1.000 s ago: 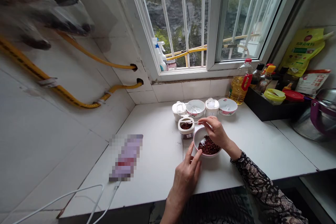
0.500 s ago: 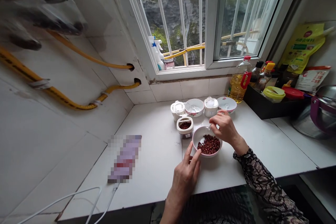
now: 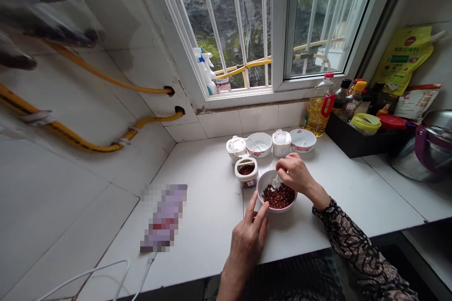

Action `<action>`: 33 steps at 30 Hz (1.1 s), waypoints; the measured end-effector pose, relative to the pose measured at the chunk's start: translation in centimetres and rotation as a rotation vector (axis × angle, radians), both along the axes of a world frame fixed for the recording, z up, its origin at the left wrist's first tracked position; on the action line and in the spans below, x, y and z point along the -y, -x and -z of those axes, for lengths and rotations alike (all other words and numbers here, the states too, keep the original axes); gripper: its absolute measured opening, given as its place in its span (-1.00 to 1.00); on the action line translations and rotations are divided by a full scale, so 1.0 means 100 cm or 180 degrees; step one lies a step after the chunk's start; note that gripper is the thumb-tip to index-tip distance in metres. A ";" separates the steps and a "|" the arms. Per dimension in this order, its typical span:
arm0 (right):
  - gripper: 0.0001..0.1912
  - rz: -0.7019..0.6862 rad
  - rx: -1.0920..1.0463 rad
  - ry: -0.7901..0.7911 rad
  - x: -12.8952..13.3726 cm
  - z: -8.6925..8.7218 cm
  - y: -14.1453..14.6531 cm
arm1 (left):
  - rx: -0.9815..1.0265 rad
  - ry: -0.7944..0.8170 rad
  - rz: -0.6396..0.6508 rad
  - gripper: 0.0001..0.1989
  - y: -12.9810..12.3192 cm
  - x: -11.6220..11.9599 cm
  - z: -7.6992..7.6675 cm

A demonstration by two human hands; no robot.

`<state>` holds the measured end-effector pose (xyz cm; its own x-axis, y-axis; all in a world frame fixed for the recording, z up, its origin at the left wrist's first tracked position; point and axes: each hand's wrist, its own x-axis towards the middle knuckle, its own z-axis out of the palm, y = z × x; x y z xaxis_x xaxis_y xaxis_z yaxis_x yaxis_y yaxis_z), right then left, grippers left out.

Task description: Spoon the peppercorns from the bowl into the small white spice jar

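Observation:
My left hand [image 3: 248,235] rests its fingers against the near left rim of a white bowl [image 3: 277,209] with a pink edge. Dark red dried pieces [image 3: 281,196] lie in the bowl. My right hand [image 3: 294,174] is closed on a small white spoon [image 3: 275,182], whose tip is down inside the bowl over the pieces. Just left of the bowl's far side stands an open jar [image 3: 246,178] holding similar dark red pieces.
Behind stand two white lidded jars [image 3: 236,148] [image 3: 281,144] and two bowls [image 3: 259,145] [image 3: 303,140]. An oil bottle [image 3: 318,108] and a black condiment box [image 3: 346,137] are at right. A blurred purple object [image 3: 165,216] with a white cable lies left.
My right hand has tilted the spoon, whose tip now shows lower in the bowl above the dark red pieces. The whole view has shifted slightly. My left hand stays at the rim.

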<state>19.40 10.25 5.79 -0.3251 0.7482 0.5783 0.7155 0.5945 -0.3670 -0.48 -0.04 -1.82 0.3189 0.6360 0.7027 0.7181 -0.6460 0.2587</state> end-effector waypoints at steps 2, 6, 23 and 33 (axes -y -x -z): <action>-0.80 -0.0142 -0.0028 0.0174 0.000 0.003 0.003 | 0.0027 -0.0016 -0.0012 -0.65 0.000 0.000 0.001; -0.78 -0.0358 -0.0257 0.0456 0.003 0.005 0.011 | 0.0048 -0.0031 -0.0038 -0.66 -0.001 0.000 0.002; -0.83 0.0000 -0.2069 0.1933 -0.006 0.002 0.003 | 0.0005 0.0036 -0.0025 -0.62 0.000 0.000 0.001; -0.83 -0.0218 -0.2108 0.0932 -0.003 -0.005 0.026 | -0.0023 -0.0001 -0.0035 -0.64 -0.001 -0.001 0.000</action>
